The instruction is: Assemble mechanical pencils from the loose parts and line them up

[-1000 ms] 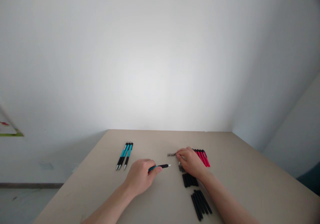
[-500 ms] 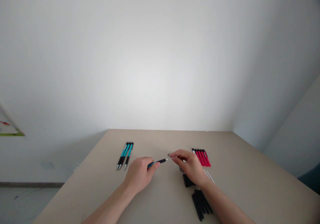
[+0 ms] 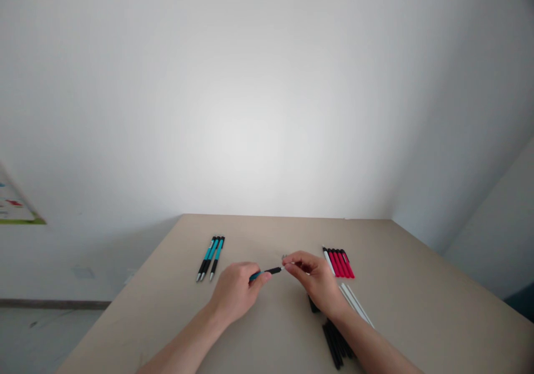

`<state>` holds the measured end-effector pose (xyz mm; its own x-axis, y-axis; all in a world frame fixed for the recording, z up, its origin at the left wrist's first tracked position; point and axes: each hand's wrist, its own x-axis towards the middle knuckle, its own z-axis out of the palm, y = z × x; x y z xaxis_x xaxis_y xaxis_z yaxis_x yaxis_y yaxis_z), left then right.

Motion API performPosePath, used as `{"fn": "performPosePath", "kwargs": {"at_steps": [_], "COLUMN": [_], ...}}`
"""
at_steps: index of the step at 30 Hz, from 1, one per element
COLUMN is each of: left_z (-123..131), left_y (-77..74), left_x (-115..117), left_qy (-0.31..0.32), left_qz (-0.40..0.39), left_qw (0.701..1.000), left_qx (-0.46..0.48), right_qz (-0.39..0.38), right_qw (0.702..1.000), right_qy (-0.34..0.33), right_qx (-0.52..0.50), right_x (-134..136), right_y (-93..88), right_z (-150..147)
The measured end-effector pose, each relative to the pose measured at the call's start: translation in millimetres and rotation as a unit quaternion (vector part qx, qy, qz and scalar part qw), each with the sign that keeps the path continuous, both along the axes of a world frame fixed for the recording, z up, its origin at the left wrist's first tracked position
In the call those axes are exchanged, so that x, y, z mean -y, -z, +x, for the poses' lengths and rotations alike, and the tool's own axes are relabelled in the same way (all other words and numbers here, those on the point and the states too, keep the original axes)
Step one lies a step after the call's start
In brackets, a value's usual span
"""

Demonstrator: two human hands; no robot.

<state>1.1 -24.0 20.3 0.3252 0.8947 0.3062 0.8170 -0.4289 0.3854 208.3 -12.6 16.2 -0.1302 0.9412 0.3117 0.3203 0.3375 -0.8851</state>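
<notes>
A blue pen with a black grip (image 3: pixel 273 271) lies across my left hand (image 3: pixel 237 288), whose fingers are wrapped round its barrel. Its pale, narrow end points right, towards my right hand (image 3: pixel 311 276). The thumb and forefinger of that hand are pinched at the pen's tip (image 3: pixel 283 268); the part between them is small and mostly covered. Just behind these fingertips, some small greyish pieces (image 3: pixel 285 256) lie on the table, partly hidden.
Three blue-and-black pens (image 3: pixel 211 258) with silver tips lie at the left of the table (image 3: pixel 258 329). To the right are several red barrels (image 3: pixel 342 264), a white barrel (image 3: pixel 329 261) and thin white refills (image 3: pixel 356 304). Black tubes (image 3: pixel 334 345) and a black item (image 3: pixel 312 305) lie partly under my right arm.
The gap between the pen's end and my right fingertips has closed, and they now meet. My view has shifted slightly, showing more of the white refills.
</notes>
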Motion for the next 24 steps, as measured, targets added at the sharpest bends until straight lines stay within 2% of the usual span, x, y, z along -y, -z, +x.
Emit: {"fn": "performPosePath", "kwargs": {"at_steps": [12,18,24], "left_z": [0.3,-0.8,-1.6], "left_y": [-1.3,-1.6,-2.0], "left_x": [0.6,-0.4,-0.3], "left_qy": [0.009,0.012,0.03], "left_qz": [0.008,0.018,0.021], "left_qw": [1.0,1.0,0.999], "left_qx": [0.028,0.013,-0.003], "right_qz": [-0.013,0.037,0.054], "right_qw": [1.0,0.997,0.994], "right_qy": [-0.003,-0.016,-0.028], "right_qx": [0.001,0.068,0.088], "right_x": [3.3,3.8,3.9], "right_y": [-2.2,-1.4,-1.6], "right_z": [-2.3,-1.8,-2.1]}}
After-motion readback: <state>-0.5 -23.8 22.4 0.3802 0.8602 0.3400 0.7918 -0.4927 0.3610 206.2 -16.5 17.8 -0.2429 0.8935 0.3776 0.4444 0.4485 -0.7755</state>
